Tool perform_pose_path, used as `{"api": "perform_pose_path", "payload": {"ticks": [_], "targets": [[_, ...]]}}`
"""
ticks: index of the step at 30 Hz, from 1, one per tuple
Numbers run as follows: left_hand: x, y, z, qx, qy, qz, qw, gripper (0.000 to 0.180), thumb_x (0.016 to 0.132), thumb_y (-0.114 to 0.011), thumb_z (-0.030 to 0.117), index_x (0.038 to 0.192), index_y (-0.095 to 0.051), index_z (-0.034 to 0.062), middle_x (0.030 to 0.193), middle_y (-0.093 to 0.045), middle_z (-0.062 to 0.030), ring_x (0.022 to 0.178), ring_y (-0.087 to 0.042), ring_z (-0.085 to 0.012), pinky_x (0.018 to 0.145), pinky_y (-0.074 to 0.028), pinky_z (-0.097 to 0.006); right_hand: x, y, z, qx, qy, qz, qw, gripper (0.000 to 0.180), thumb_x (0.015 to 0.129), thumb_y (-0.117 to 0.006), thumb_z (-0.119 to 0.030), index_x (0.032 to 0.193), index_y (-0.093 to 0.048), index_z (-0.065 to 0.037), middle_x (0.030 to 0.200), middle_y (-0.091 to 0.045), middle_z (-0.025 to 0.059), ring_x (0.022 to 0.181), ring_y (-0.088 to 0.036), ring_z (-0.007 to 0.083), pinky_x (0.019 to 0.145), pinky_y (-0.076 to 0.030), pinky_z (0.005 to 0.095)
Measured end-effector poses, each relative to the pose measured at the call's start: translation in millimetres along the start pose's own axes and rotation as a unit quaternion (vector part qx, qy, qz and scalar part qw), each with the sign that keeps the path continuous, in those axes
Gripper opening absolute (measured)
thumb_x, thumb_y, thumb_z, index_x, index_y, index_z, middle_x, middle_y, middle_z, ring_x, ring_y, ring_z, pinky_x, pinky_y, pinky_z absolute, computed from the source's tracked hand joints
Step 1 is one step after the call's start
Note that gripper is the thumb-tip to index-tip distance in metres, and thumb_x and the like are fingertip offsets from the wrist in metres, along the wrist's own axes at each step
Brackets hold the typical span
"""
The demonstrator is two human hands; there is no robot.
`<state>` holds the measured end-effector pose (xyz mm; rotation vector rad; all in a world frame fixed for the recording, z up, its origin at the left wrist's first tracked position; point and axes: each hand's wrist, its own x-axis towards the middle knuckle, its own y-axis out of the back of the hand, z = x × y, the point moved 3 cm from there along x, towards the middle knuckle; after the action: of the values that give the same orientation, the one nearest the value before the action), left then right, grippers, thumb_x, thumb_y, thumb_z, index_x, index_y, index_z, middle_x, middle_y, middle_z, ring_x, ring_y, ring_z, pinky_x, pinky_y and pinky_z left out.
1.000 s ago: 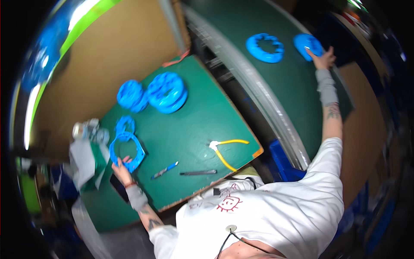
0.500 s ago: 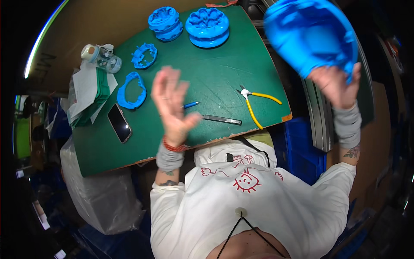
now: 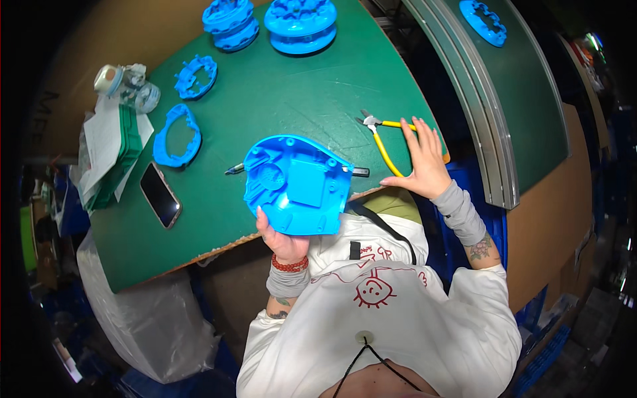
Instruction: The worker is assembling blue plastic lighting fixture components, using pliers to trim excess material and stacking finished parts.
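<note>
A blue molded plastic housing (image 3: 306, 182) is held over the table's front edge by my left hand (image 3: 284, 240), its thumb on the near left rim and the ribbed inside facing up. The other fingers are hidden beneath it. My right hand (image 3: 426, 159) lies with spread fingers at the yellow-handled nippers (image 3: 385, 154), fingertips near one handle and thumb near the end of the other. The nippers rest with jaws and handles apart. Partly covered by the housing are a blue pen (image 3: 234, 170) and a dark slim knife-like tool (image 3: 360, 172).
Two blue ring parts (image 3: 178, 136) lie left on the green table (image 3: 279, 99). Stacked blue round parts (image 3: 300, 28) stand at the back. A phone (image 3: 160, 194), a bottle (image 3: 142, 97) and papers (image 3: 106, 142) are at left. Another blue ring (image 3: 484, 23) lies on a metal-edged surface at right.
The blue housing has come from the far right to the front middle and passed from my right hand to my left. My right hand has moved to the nippers.
</note>
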<state>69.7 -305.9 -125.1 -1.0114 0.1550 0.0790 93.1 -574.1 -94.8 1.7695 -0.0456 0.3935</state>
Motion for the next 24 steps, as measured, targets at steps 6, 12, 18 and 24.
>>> {"api": "perform_pose_path", "payload": {"ticks": [6,12,18,24], "targets": [[-5.2,-17.6,11.6,0.030,-0.038,-0.003,0.999,0.070,0.087,-0.035,0.058,0.136,-0.025,0.0095,0.135,-0.036,-0.0098,0.122,-0.038,-0.0291,0.102,-0.032,-0.045,-13.4,23.2,-1.2,0.036,-0.030,-0.026,0.999,0.061,0.061,-0.069,-0.016,0.115,-0.046,0.003,0.092,-0.049,0.0148,0.089,-0.049,0.0315,0.075,-0.044,0.0381],[-1.0,-17.8,6.1,-0.012,-0.022,-0.022,0.999,0.064,0.090,-0.033,0.053,0.134,-0.031,0.0062,0.133,-0.039,-0.0112,0.122,-0.039,-0.0276,0.101,-0.033,-0.043,-36.6,45.4,1.6,0.223,-0.143,-0.009,0.964,0.051,0.064,-0.064,-0.014,0.108,-0.046,0.003,0.097,-0.048,0.0174,0.090,-0.050,0.0324,0.073,-0.044,0.0366],[-1.4,-26.3,-10.4,-0.119,0.093,-0.200,0.968,0.052,0.090,-0.039,0.040,0.129,-0.038,0.0048,0.128,-0.046,-0.0112,0.116,-0.046,-0.0276,0.098,-0.038,-0.044,-53.3,23.7,-1.1,0.053,-0.118,-0.061,0.990,0.070,0.063,-0.068,-0.018,0.122,-0.037,0.005,0.104,-0.042,0.0208,0.094,-0.044,0.0378,0.078,-0.040,0.0427],[-3.6,-53.4,-8.3,0.074,0.106,-0.078,0.989,0.079,0.072,-0.060,0.033,0.134,-0.021,0.0018,0.128,-0.037,-0.0175,0.118,-0.042,-0.0299,0.097,-0.039,-0.043,-67.8,49.4,4.6,0.540,-0.181,0.080,0.818,0.064,0.070,-0.060,-0.020,0.123,-0.038,0.007,0.114,-0.044,0.0128,0.095,-0.051,0.0212,0.078,-0.040,0.0266]]}}
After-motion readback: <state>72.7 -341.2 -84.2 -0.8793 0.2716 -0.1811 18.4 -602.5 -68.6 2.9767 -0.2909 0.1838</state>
